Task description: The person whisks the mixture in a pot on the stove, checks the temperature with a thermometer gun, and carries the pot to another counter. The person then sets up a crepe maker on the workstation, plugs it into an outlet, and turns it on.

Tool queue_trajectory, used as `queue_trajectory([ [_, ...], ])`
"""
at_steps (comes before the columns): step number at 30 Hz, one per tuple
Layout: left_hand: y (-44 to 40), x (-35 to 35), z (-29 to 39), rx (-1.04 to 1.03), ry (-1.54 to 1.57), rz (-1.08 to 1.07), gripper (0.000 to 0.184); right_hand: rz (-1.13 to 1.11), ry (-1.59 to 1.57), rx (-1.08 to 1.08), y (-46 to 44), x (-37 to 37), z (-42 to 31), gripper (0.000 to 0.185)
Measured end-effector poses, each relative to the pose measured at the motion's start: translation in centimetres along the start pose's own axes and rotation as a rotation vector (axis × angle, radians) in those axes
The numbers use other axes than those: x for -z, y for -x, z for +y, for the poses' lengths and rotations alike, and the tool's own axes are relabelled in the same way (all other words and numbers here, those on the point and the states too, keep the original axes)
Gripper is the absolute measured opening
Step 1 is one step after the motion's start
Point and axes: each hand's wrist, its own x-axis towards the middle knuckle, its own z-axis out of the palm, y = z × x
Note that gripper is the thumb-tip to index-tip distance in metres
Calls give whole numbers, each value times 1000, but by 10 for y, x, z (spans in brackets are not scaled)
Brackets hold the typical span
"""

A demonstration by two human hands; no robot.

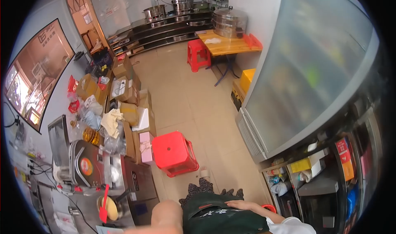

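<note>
My right hand [239, 205] lies with fingers stretched out on the dark green apron [206, 213] across my lap, white sleeve behind it. At the bottom edge, left of the apron, bare skin [167, 217] rises close to the camera, and a blurred strip beside it may be part of my left hand; its fingers cannot be made out. Further left, a red spatula [104, 205] leans over a round bowl or pan [113, 209] with something pale yellow inside, on the steel counter [140, 188]. Neither hand touches these.
A red stool [173, 151] stands just ahead on the tiled floor. Boxes, bags and an oil bottle [90, 135] crowd the left side beside an electric cooking appliance [86, 164]. A tall glass-doored fridge [313, 73] and shelves flank the right. Beyond is a wooden table [227, 47] with a steamer [229, 21].
</note>
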Motion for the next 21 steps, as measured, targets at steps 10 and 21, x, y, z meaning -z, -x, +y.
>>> queue_trajectory([
  [10,80,-47,-219,929,458,-415,7,193,-85,-48,-96,180,-58,54],
  [21,201,-58,-464,946,569,-520,8,454,-49,-33,-222,409,-123,50],
])
